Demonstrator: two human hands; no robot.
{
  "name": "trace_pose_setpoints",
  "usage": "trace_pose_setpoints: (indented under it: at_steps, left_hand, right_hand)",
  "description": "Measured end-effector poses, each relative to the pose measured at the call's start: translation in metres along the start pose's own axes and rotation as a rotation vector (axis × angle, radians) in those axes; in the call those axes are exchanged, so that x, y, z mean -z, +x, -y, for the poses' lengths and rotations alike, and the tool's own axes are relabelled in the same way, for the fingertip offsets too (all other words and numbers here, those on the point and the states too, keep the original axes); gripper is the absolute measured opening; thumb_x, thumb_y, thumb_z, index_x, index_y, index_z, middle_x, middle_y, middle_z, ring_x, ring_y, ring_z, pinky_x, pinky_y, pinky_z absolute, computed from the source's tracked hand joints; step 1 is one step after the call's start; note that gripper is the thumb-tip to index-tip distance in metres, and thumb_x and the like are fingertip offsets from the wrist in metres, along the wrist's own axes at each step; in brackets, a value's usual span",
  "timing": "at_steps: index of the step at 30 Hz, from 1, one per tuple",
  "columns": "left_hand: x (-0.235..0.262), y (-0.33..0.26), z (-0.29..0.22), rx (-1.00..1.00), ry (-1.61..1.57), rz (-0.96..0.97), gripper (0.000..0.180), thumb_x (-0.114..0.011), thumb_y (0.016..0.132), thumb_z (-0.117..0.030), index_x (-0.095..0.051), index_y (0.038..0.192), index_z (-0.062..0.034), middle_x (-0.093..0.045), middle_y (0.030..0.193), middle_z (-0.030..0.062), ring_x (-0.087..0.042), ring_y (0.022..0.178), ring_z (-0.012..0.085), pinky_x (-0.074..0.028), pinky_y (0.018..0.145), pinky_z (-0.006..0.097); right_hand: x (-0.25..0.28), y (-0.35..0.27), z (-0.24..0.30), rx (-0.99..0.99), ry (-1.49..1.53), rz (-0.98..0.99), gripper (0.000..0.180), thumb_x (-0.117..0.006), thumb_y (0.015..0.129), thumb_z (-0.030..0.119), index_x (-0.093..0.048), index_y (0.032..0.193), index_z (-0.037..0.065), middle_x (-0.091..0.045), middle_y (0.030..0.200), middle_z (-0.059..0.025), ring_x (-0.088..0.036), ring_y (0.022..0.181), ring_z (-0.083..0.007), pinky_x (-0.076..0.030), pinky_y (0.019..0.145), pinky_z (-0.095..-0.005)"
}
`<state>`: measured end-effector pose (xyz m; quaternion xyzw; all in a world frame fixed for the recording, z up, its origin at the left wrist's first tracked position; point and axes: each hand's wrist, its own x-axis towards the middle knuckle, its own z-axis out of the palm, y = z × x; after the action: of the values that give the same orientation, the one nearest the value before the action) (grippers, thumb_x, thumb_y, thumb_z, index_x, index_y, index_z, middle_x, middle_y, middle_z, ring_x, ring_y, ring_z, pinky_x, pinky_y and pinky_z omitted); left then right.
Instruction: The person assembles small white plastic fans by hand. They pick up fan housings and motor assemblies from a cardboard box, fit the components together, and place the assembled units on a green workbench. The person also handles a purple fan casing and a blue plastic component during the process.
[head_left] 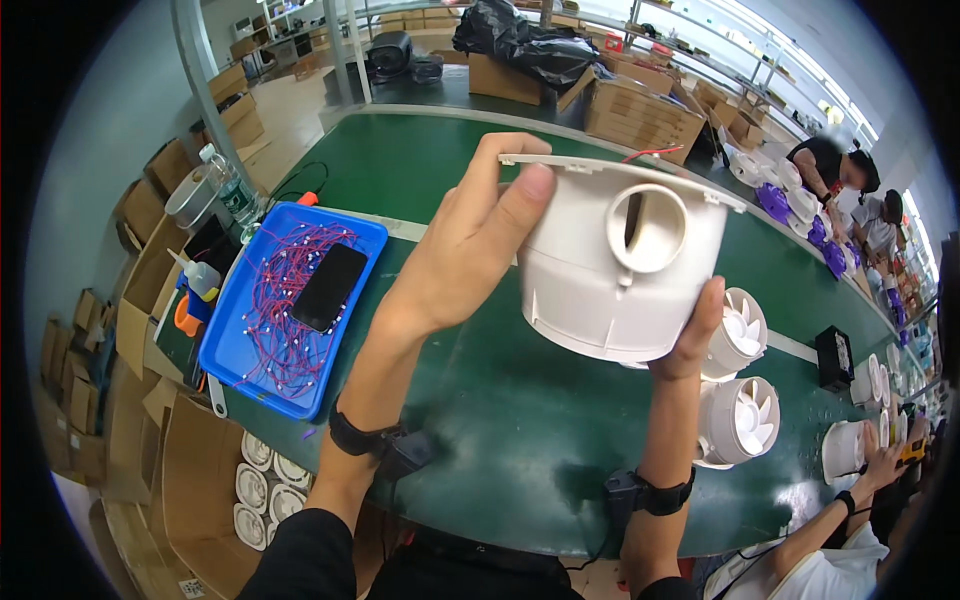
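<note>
One white plastic housing (575, 275) hangs tilted above the table, between the hands. The left hand (460, 240) grips its flanged rim, thumb in front; the right hand (697, 335) clasps its lower right side, fingers mostly hidden. A red wire (655, 152) shows above the rim, so this unit looks partly assembled; its inside is out of sight. Just right of the right hand, two fan units (752, 420) with exposed blades seem further along. Plenty apparently remains: left of the left hand, a blue tray (284, 403) holds tangled wire leads (268, 335) and a black smartphone (330, 287), and below it an open carton (190, 480) contains round white parts (252, 490). Under both hands lies a scuffed green tabletop (480, 440). Beyond them stand cardboard boxes (640, 118) and a black plastic bag (515, 35); far right of the right hand, co-workers (825, 165) handle white and purple pieces (775, 203).
</note>
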<state>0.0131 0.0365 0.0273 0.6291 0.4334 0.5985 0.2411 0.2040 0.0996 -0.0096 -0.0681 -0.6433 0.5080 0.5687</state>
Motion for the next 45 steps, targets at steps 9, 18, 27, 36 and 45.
trace_pose_setpoints:
  at_steps: [9, 18, 27, 36, 45]
  left_hand:
    - [0.0, 0.001, 0.002, 0.054, 0.209, -0.07, 0.037, -0.039, 0.104, -0.033, -0.052, 0.114, 0.0002, -0.061, 0.073, 0.0235, -0.061, 0.066, 0.0366, -0.046, 0.067, 0.044]
    - [0.008, 0.002, 0.004, 0.063, 0.37, -0.006, 0.039, -0.035, 0.104, -0.029, -0.048, 0.128, -0.0013, -0.067, 0.096, 0.0198, -0.064, 0.088, 0.0265, -0.05, 0.085, 0.037]
    - [0.014, 0.004, 0.003, 0.103, -0.168, 0.148, 0.071, -0.064, 0.091, -0.038, -0.032, 0.144, -0.0041, -0.055, 0.13, 0.0235, -0.055, 0.12, 0.0324, -0.044, 0.099, 0.04]
    - [0.035, -0.006, -0.003, -0.142, 0.073, 0.787, 0.133, -0.089, 0.052, -0.027, -0.009, 0.155, 0.0011, -0.026, 0.155, 0.0245, -0.032, 0.142, 0.0328, -0.031, 0.112, 0.043]
    - [-0.005, -0.004, 0.007, -0.312, 0.152, 0.822, 0.117, -0.085, 0.063, -0.024, -0.016, 0.153, 0.0028, -0.035, 0.147, 0.0254, -0.042, 0.132, 0.0352, -0.035, 0.109, 0.04]
  right_hand:
    - [0.005, 0.001, -0.004, -0.101, -0.063, -0.084, 0.078, -0.05, 0.093, 0.054, -0.036, 0.142, -0.004, -0.051, 0.135, -0.0192, -0.053, 0.124, -0.0254, -0.042, 0.105, -0.0364]
    - [0.008, 0.0, -0.008, -0.188, -0.168, -0.176, 0.088, -0.058, 0.087, 0.058, -0.034, 0.144, -0.004, -0.05, 0.134, -0.0193, -0.053, 0.121, -0.0255, -0.042, 0.103, -0.035]
    - [0.022, -0.012, -0.013, -0.204, 0.675, -0.224, 0.071, -0.037, 0.1, 0.054, -0.041, 0.142, -0.003, -0.055, 0.134, -0.0197, -0.059, 0.119, -0.0289, -0.05, 0.101, -0.0397]
    - [0.021, -0.002, 0.003, -0.401, -0.027, 0.407, 0.11, -0.07, 0.073, 0.059, -0.024, 0.153, -0.001, -0.041, 0.146, -0.0199, -0.043, 0.134, -0.0298, -0.031, 0.111, -0.038]
    - [0.063, -0.012, -0.009, -0.457, -0.007, 0.52, 0.134, -0.076, 0.063, 0.068, -0.009, 0.155, -0.002, -0.021, 0.157, -0.0222, -0.028, 0.144, -0.0322, -0.024, 0.116, -0.0401]
